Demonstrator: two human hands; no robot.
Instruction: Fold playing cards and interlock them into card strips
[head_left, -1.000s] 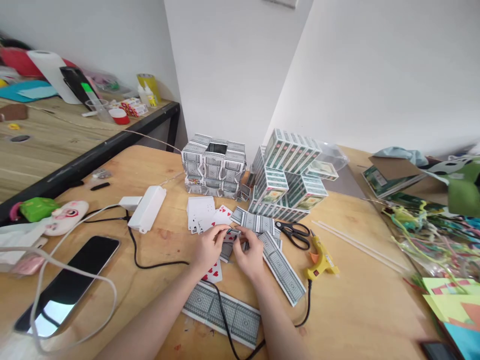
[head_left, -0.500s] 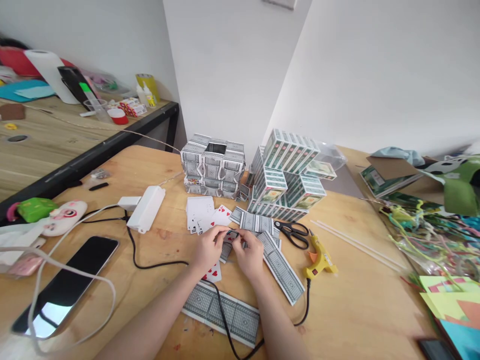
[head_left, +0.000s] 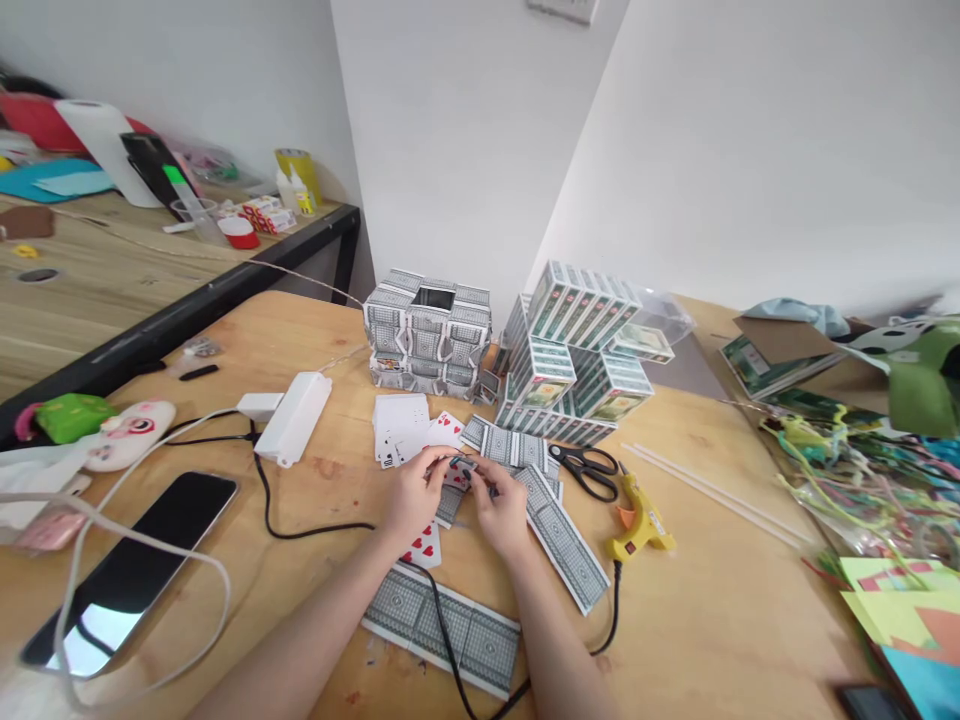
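Observation:
My left hand (head_left: 415, 497) and my right hand (head_left: 498, 508) meet at the middle of the table, fingers closed on a small folded playing card (head_left: 460, 470) held between them. Red marks show on its face; its lower part is partly hidden by my fingers. Under my left wrist lies a red-heart playing card (head_left: 427, 548). White-faced cards (head_left: 399, 425) and a hearts card (head_left: 447, 428) lie just beyond my hands. Joined strips of grey patterned cards lie around them: one strip (head_left: 566, 540) right of my right hand, another strip (head_left: 484, 640) beneath my forearms.
Behind stand a structure built of cards (head_left: 427, 330) and stacked card boxes (head_left: 577, 350). Black scissors (head_left: 589, 468) and a yellow glue gun (head_left: 640, 525) lie right. Its black cord (head_left: 448, 640) crosses the lower strip. A phone (head_left: 135, 570) and a white power strip (head_left: 296, 418) lie left.
My fingers have shifted slightly on the small folded card, and more of its red-marked face shows. Both hands stay in nearly the same place.

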